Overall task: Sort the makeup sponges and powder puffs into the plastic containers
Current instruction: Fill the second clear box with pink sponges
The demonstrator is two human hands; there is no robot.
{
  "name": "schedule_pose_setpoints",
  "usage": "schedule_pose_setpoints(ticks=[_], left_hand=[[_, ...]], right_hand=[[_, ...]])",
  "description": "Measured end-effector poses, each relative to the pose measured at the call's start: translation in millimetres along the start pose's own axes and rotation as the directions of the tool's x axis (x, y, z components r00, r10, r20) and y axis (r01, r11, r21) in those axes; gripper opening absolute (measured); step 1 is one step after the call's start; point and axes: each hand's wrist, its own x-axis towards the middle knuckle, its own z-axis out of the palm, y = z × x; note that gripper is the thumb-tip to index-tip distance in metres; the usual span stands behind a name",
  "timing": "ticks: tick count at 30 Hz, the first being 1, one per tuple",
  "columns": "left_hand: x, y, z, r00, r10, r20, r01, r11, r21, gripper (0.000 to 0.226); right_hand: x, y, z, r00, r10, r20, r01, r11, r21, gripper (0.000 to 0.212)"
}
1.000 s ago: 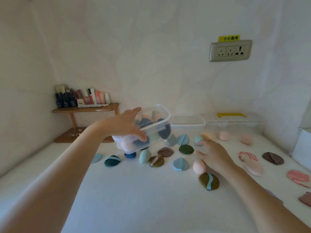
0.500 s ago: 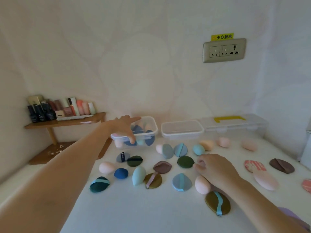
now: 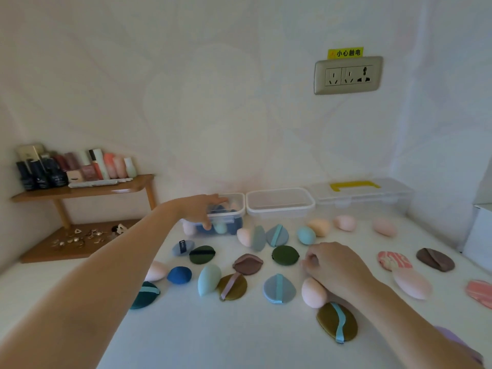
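Note:
My left hand (image 3: pixel 202 213) reaches to the back of the table and grips the left end of a clear plastic container (image 3: pixel 237 209), which stands on the table with blue, teal and pink sponges inside. An empty clear container (image 3: pixel 279 207) stands beside it on the right. My right hand (image 3: pixel 336 266) rests on the table with its fingers curled and nothing visible in them. A pink sponge (image 3: pixel 313 293) lies against its wrist. Several sponges and puffs are scattered around, among them a teal sponge (image 3: pixel 208 279), a grey-blue puff (image 3: pixel 279 288) and an olive puff (image 3: pixel 336 322).
A lidded clear box (image 3: pixel 362 195) with a yellow handle stands at the back right. A wooden shelf (image 3: pixel 82 189) with cosmetic bottles and small trinkets fills the left corner. A white box (image 3: pixel 479 235) sits at the right edge. The wall carries a socket (image 3: pixel 347 75).
My left hand has carried the filled container from mid-air back down onto the table by the wall. My right hand has stayed by the pink sponge, its fingers curling in.

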Motion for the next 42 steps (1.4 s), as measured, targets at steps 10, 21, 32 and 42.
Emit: schedule_pose_setpoints(ticks=[10, 21, 32, 42], left_hand=[[3, 11, 13, 0.994, 0.009, -0.113, -0.008, 1.0, 0.012, 0.084], [21, 111, 32, 0.832, 0.267, -0.486, -0.212, 0.963, 0.167, 0.049], [26, 123, 44, 0.759, 0.188, -0.623, -0.134, 0.982, 0.133, 0.032], [-66, 125, -10, 0.497, 0.263, -0.827, -0.242, 0.957, 0.159, 0.028]], right_hand=[[-3, -4, -5, 1.0, -0.016, -0.018, 0.016, 1.0, 0.017, 0.031], [-4, -4, -11, 0.997, 0.05, -0.054, -0.049, 0.999, 0.017, 0.03], [-2, 3, -18, 0.989, 0.13, -0.075, -0.133, 0.99, -0.048, 0.028], [-24, 6, -47, 0.85, 0.075, -0.522, 0.247, 0.819, 0.518, 0.024]])
